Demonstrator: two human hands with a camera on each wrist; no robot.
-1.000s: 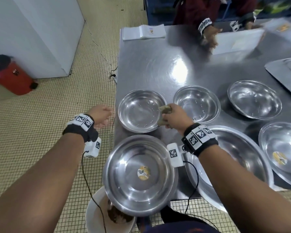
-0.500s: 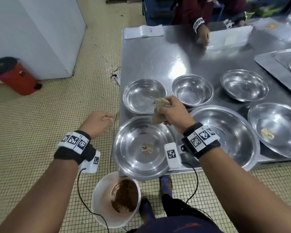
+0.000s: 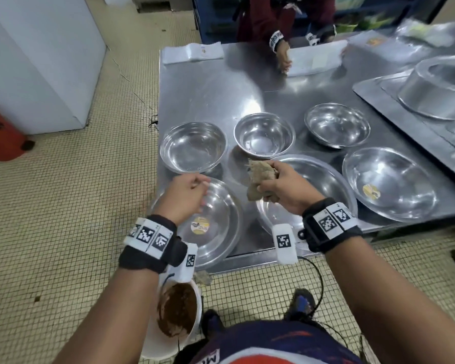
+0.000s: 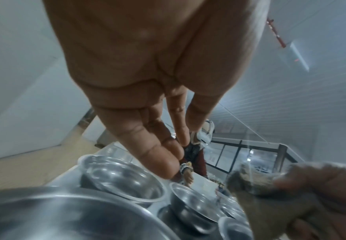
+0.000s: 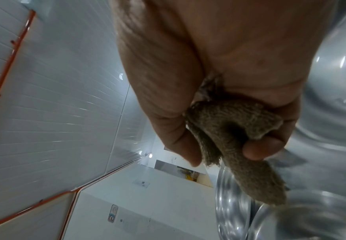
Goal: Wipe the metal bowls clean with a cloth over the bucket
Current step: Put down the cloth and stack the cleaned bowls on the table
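My right hand (image 3: 271,179) grips a crumpled brown cloth (image 3: 258,185) above the left rim of a large metal bowl (image 3: 323,185). The right wrist view shows the fingers curled round the cloth (image 5: 229,126). With straight fingers and nothing in it, my left hand (image 3: 204,183) hovers at the far rim of the near-left bowl (image 3: 218,232), which has a yellow sticker inside and sits at the table's front left corner. In the left wrist view the left hand's fingers (image 4: 163,152) point down over the bowls. A white bucket (image 3: 153,342) with brown muck stands on the floor below that corner.
Three small bowls (image 3: 193,147) line the middle of the steel table (image 3: 208,88), with another stickered bowl (image 3: 389,185) to the right. A tray with an upturned bowl (image 3: 441,93) sits far right. Another person's hand (image 3: 283,57) holds a white sheet at the far edge. A red bin (image 3: 0,137) stands on the left floor.
My left hand has moved right from beside the table to over the near-left bowl's far rim. The right hand has shifted right with the cloth, to above the large bowl.
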